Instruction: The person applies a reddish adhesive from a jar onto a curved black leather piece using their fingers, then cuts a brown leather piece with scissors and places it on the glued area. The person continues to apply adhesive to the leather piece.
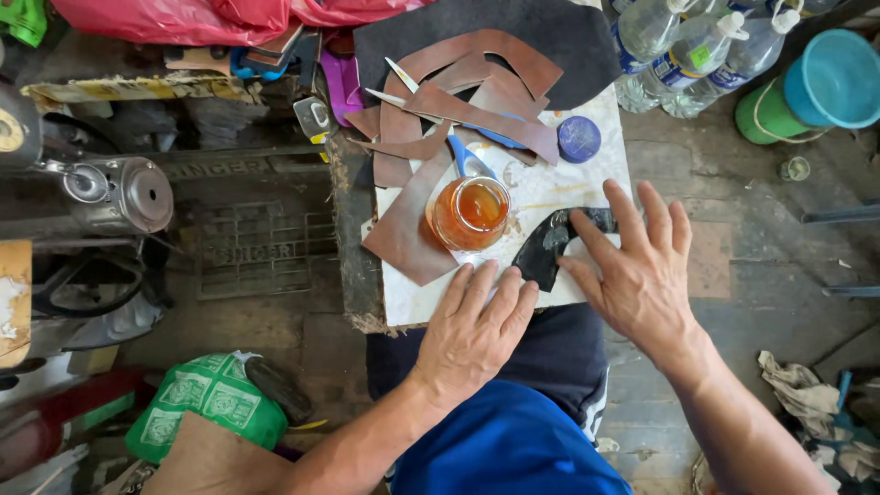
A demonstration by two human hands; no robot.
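Between both hands' flat, spread fingers (596,240) lies the black leather piece (550,249), touched by each.

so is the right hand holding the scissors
No, the right hand presses flat on the black piece, while the scissors lie apart under the brown leather scraps.

Soft, even daylight fills my bench; nothing looks harsh or dim. My left hand (472,330) and right hand (642,275) throw only faint shadows on the pale board (550,197). The amber jar (469,213) glows and carries a small glare, as do the plastic bottles (683,50). The centre is sharp. Toward the edges the view bends and softens, and the left side sits darker.
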